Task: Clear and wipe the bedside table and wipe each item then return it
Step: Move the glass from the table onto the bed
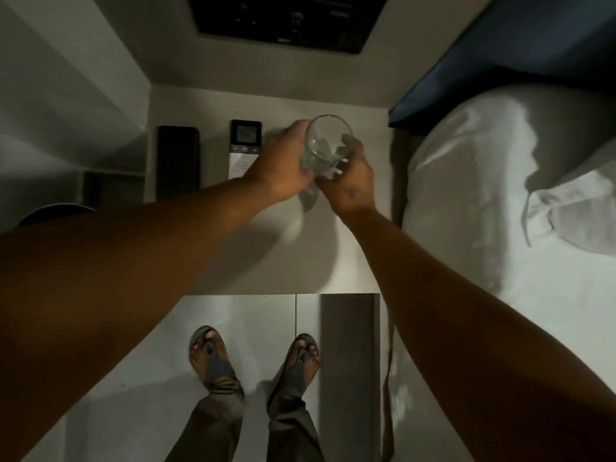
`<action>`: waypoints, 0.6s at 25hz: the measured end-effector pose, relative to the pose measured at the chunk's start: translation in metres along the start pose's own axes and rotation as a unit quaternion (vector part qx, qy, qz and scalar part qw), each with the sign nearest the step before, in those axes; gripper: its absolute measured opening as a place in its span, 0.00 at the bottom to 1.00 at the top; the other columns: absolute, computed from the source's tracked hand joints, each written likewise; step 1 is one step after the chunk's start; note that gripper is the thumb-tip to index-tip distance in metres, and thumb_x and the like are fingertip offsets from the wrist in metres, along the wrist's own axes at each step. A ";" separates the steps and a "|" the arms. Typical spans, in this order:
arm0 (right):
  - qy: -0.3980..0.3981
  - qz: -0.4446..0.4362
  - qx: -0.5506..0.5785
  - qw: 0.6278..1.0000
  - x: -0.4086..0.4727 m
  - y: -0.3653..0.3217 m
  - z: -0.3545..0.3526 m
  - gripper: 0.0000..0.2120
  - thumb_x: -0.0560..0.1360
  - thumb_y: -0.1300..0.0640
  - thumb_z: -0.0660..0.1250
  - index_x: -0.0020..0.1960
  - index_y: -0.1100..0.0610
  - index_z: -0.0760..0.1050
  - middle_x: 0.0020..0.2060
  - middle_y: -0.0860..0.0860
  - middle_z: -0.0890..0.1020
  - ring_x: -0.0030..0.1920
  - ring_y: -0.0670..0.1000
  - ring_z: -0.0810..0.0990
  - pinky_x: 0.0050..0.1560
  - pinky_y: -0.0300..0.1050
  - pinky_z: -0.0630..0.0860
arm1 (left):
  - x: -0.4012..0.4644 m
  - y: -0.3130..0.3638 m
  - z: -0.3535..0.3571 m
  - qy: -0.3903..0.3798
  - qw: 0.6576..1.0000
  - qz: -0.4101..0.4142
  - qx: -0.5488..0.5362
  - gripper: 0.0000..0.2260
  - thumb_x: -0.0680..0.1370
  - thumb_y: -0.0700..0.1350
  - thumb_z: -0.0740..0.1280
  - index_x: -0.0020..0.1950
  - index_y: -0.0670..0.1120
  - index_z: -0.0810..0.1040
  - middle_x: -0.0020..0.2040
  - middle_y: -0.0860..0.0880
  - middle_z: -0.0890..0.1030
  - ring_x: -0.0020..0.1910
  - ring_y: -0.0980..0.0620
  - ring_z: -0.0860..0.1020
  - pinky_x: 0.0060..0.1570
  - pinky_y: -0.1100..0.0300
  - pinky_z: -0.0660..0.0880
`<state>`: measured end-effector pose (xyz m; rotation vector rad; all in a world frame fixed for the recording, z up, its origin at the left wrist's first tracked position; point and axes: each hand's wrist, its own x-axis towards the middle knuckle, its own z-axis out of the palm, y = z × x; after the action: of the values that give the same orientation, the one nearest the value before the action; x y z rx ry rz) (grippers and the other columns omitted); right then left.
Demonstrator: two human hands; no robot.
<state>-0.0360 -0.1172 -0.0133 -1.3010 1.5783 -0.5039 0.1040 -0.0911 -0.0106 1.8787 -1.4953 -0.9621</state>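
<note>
A clear glass (325, 145) is held over the bedside table (266, 255), between both hands, rim tilted toward the camera. The left hand (283, 165) is wrapped around its left wall, fingers closed on it. The right hand (353, 181) is closed on the right side and lower part, with something pale, likely a wipe or cloth (328, 158), seen through the glass and at the fingertips; whether it is inside or behind the glass cannot be told.

Step judged in hand: wiping of one item, the glass, lifted clear of the top. A shadow of it is cast on the table just below.

On the table, just left of the left hand, a white remote with a display (245, 148) is lying flat, partly covered by the left wrist. Further left, a dark rectangular object (177, 161) is lying apart from it; what it is cannot be told. A pillow (483, 181) on the bed is seen to the right.

Next move, as judged: the glass is to be turned against the cloth until all sides are covered, then set down upright on a bare part of the top, clear of the remote. A firm hold is called for, since smooth glass may slip.
</note>
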 end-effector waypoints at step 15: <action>0.259 0.033 0.399 0.879 -0.184 0.037 -0.225 0.27 0.70 0.62 0.78 0.66 0.59 0.74 0.47 0.53 0.88 0.51 0.55 0.88 0.54 0.49 0.85 | -0.062 0.261 0.078 -0.223 0.957 0.170 -0.074 0.27 0.65 0.57 0.79 0.62 0.51 0.82 0.54 0.56 0.86 0.55 0.61 0.83 0.56 0.64 0.80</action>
<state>-0.2619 0.0035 0.1298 -0.4843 1.5455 -1.3741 -0.1181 -0.0902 0.1593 1.2898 -1.8656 -1.3411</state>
